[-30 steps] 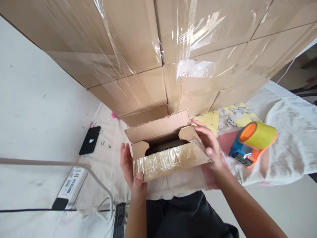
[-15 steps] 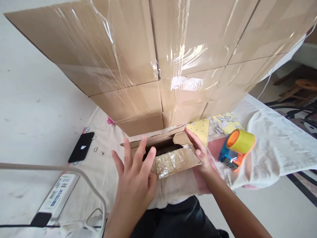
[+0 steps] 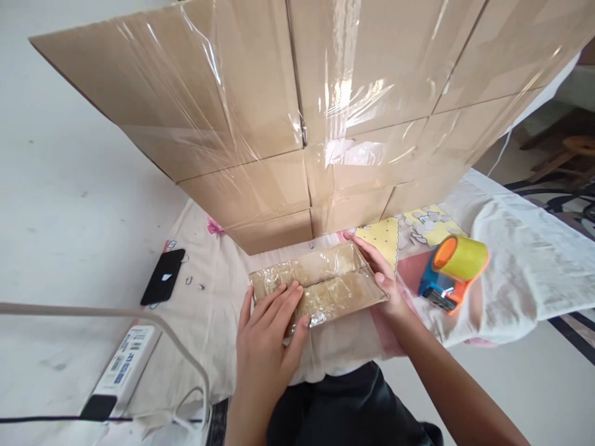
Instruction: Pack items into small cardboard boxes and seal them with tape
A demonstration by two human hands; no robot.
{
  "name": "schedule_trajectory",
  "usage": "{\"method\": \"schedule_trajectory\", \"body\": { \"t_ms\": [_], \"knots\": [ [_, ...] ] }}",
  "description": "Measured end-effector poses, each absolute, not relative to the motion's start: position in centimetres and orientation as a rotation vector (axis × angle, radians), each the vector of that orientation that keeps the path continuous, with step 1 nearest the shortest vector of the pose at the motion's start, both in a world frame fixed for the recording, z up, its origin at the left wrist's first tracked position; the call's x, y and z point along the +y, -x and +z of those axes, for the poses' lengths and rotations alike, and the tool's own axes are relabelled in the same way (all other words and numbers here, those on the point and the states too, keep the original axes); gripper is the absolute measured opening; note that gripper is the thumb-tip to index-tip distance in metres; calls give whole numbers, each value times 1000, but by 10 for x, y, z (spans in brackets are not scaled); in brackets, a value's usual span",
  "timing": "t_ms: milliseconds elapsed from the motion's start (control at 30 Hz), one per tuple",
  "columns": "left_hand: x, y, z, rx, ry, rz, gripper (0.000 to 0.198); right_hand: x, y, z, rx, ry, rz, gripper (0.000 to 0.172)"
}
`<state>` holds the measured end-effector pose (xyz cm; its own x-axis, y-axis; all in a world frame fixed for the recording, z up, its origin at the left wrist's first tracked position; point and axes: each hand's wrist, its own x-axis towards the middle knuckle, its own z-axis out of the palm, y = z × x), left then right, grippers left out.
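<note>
A small cardboard box [image 3: 325,275], covered in wrinkled clear tape, lies on a cloth-covered table with its top flaps folded down flat. My left hand [image 3: 269,341] rests with its fingers stretched flat on the left part of the box top. My right hand [image 3: 383,275] clasps the right end of the box, fingers along the far edge and thumb on the near corner.
A tall stack of big cardboard cartons [image 3: 302,105] wrapped in clear film stands right behind the box. An orange and blue tape dispenser [image 3: 453,269] lies to the right. A black phone [image 3: 162,275] and a white power strip [image 3: 123,365] lie at the left.
The open flaps of the small box have been folded shut. My left hand came from the box's left side up over it and now lies flat on the closed top.
</note>
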<state>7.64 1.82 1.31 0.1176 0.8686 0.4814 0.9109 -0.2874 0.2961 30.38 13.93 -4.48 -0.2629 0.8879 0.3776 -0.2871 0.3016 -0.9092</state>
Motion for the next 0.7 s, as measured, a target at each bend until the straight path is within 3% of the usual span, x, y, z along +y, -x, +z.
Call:
{"method": "schedule_trajectory", "body": {
  "t_ms": [700],
  "knots": [
    [20, -78, 7, -1675, 2139, -1092, 24, 132, -304, -46, -1400, 653, 1214, 65]
  ]
}}
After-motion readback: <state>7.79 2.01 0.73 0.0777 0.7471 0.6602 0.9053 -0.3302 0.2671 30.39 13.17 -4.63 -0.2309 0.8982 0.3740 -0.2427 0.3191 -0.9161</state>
